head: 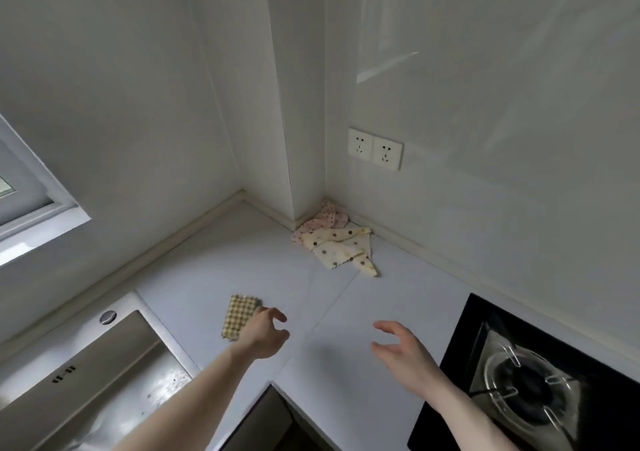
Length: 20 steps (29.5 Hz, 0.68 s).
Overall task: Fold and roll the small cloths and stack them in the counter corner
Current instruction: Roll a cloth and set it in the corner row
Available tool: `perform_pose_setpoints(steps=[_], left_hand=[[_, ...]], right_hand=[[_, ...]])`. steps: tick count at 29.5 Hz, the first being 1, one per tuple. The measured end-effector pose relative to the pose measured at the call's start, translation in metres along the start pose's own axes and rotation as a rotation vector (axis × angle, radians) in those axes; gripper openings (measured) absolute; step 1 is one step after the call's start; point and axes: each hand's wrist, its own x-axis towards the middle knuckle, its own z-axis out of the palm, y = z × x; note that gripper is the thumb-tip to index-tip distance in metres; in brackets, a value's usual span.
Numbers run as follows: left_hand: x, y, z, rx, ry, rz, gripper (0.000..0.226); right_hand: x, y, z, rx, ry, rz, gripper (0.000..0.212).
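From the head view, both hands hang over the white bench (346, 346) and neither one holds anything. The left hand (265, 333) has its fingers spread and curled, and it is just beside a small checked cloth (239, 315) — it may be touching the cloth's near edge, but I cannot tell for sure. The checked cloth lies flat and looks folded into a long strip, close to the sink (86, 374). The right hand (401, 350) is open wide too, out over bare bench, near the black stove (540, 381).

Far back in the corner, where the walls meet under the sockets (375, 148), sits a loose heap — a spotted cream cloth (341, 248) on top of a pink dotted cloth (325, 216). They look more floppy than rolled.

I think the step now is the checked cloth. The next move likely needs the left hand to pinch one short end, with the right hand coming over to help roll it tight, so it does not spring open.
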Motion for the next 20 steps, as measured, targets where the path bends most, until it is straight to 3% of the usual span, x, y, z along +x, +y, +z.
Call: perform_pose_setpoints(steps=[4,8,10,13,20], left_hand=[[0.036,-0.045,-0.010,0.072,0.042,-0.044,0.043],[0.063,-0.081,-0.013,-0.096,0.168,-0.214,0.060],[0.076,-0.098,-0.012,-0.138,0.146,-0.259,0.070],[0.091,-0.116,-0.010,-0.149,0.093,-0.317,0.068],[0.106,-0.119,-0.015,-0.253,0.023,-0.280,0.073]], right_hand=[[0.017,-0.011,0.030,0.014,0.037,0.038,0.040],[0.027,-0.013,0.060,0.040,0.064,0.090,0.038],[0.029,-0.009,0.073,0.050,0.081,0.108,0.038],[0.026,-0.002,0.088,0.046,0.095,0.154,0.037],[0.031,0.002,0.104,0.053,0.145,0.209,0.032]])
